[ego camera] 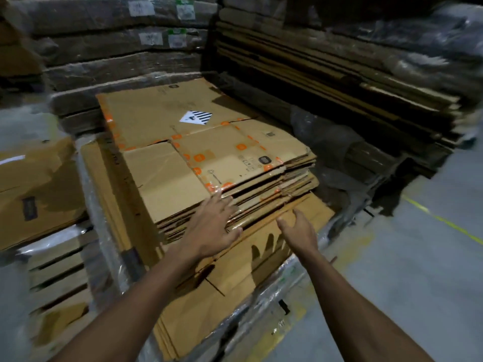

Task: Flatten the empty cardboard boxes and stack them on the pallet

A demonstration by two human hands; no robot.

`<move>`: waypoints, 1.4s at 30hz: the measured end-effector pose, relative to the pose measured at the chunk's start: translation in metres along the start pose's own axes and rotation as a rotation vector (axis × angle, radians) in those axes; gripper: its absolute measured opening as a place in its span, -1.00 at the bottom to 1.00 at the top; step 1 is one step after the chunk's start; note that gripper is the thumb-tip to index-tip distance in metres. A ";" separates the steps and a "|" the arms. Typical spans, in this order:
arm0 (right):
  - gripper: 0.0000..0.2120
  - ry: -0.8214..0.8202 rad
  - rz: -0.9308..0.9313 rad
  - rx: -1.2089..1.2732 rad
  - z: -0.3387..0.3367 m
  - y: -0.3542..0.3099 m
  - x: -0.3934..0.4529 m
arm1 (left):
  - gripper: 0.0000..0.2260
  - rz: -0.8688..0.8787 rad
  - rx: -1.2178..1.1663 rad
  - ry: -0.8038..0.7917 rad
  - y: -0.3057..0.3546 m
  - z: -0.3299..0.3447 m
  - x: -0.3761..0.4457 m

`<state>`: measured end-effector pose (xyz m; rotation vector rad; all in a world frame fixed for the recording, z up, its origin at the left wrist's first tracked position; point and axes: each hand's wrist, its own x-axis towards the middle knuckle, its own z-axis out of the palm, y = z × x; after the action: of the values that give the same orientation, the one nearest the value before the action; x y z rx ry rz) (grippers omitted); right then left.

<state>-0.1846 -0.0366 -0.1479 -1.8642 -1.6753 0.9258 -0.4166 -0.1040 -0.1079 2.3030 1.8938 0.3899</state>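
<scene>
Two hands — left hand [218,226], right hand [298,231] — at orange-taped boxes [198,158]; print unreadable.

No legible text anywhere. Top flattened box [167,118], frame centre, bears a white diamond label [195,117] with black stripes; orange tape squares [240,146] and white labels [141,7], upper left, are too blurred to read.

Your two forearms come into view from about 6 and 7 o'clock, both bare from the bottom edge up to the wrists (no sleeve cuff shows anywhere along them). Your left hand [213,226] and your right hand [298,228] are bare too: no gloves, and you wear no watch, band or ring that can be seen.
</scene>
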 end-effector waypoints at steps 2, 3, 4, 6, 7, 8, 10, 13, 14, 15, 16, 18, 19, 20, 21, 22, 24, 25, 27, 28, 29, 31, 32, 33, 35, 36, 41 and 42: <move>-0.34 0.017 0.097 -0.007 -0.004 0.019 -0.027 | -0.43 0.075 -0.033 -0.074 0.012 0.018 0.001; -0.35 0.016 0.123 -0.007 -0.004 0.026 -0.039 | -0.44 0.081 -0.049 -0.116 0.015 0.027 0.000; -0.36 0.046 0.159 -0.003 -0.005 0.037 -0.058 | -0.45 0.104 -0.077 -0.167 0.021 0.038 -0.003; -0.38 0.103 0.245 -0.027 -0.006 0.053 -0.095 | -0.45 0.091 -0.163 -0.269 0.028 0.061 -0.010; -0.38 0.137 0.312 -0.044 -0.005 0.063 -0.120 | -0.46 0.086 -0.205 -0.329 0.033 0.072 -0.016; -0.37 0.151 0.371 -0.059 -0.002 0.072 -0.140 | -0.47 0.084 -0.227 -0.373 0.036 0.083 -0.021; -0.36 0.182 0.501 -0.058 0.006 0.096 -0.191 | -0.49 0.130 -0.211 -0.504 0.049 0.105 -0.040; -0.36 0.246 0.682 0.008 0.022 0.127 -0.267 | -0.46 0.241 -0.221 -0.639 0.076 0.127 -0.073; -0.37 0.285 0.745 0.035 0.026 0.136 -0.298 | -0.45 0.302 -0.227 -0.665 0.091 0.133 -0.088; -0.37 0.313 0.794 0.053 0.030 0.142 -0.322 | -0.43 0.343 -0.228 -0.685 0.102 0.136 -0.100; -0.37 0.344 0.835 0.077 0.033 0.148 -0.343 | -0.43 0.380 -0.230 -0.704 0.113 0.138 -0.112; -0.36 0.436 0.922 0.113 0.038 0.159 -0.390 | -0.49 0.475 -0.219 -0.736 0.142 0.142 -0.139; -0.36 0.489 0.958 0.127 0.039 0.164 -0.418 | -0.50 0.537 -0.212 -0.749 0.159 0.145 -0.155; -0.36 0.528 0.987 0.141 0.039 0.166 -0.439 | -0.51 0.583 -0.219 -0.753 0.172 0.147 -0.168; -0.36 0.565 1.009 0.161 0.041 0.172 -0.458 | -0.51 0.624 -0.220 -0.758 0.184 0.148 -0.180; -0.36 0.612 1.043 0.188 0.042 0.175 -0.486 | -0.51 0.678 -0.222 -0.763 0.202 0.150 -0.199; -0.35 0.712 1.094 0.230 0.044 0.181 -0.535 | -0.52 0.765 -0.226 -0.763 0.234 0.149 -0.236; -0.36 0.767 1.115 0.244 0.044 0.184 -0.558 | -0.53 0.807 -0.237 -0.759 0.249 0.150 -0.253; -0.37 0.882 1.158 0.285 0.046 0.191 -0.606 | -0.53 0.903 -0.255 -0.754 0.283 0.147 -0.294; -0.38 0.918 1.180 0.297 0.047 0.194 -0.627 | -0.53 0.946 -0.261 -0.749 0.298 0.147 -0.313; -0.39 0.959 1.200 0.307 0.049 0.199 -0.655 | -0.53 0.985 -0.258 -0.759 0.317 0.147 -0.339; -0.42 1.012 1.235 0.327 0.052 0.208 -0.699 | -0.53 1.037 -0.261 -0.780 0.344 0.147 -0.380; -0.43 1.039 1.268 0.347 0.053 0.215 -0.729 | -0.52 1.064 -0.264 -0.794 0.362 0.147 -0.409; -0.43 1.061 1.301 0.368 0.053 0.221 -0.751 | -0.52 1.079 -0.268 -0.806 0.376 0.148 -0.431; -0.38 1.100 1.355 0.390 0.052 0.238 -0.799 | -0.54 1.113 -0.282 -0.831 0.406 0.147 -0.480; -0.35 1.106 1.373 0.406 0.053 0.245 -0.817 | -0.57 1.123 -0.291 -0.840 0.418 0.147 -0.498; -0.31 1.111 1.474 0.514 0.057 0.282 -0.906 | -0.44 1.188 -0.268 -0.972 0.484 0.164 -0.586; -0.31 1.119 1.487 0.532 0.054 0.292 -0.923 | -0.46 1.203 -0.248 -0.995 0.501 0.170 -0.602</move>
<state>-0.0561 -0.9931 -0.2357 -2.2613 0.6968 0.3946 -0.0025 -0.7834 -0.2059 2.4107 -0.0401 -0.3753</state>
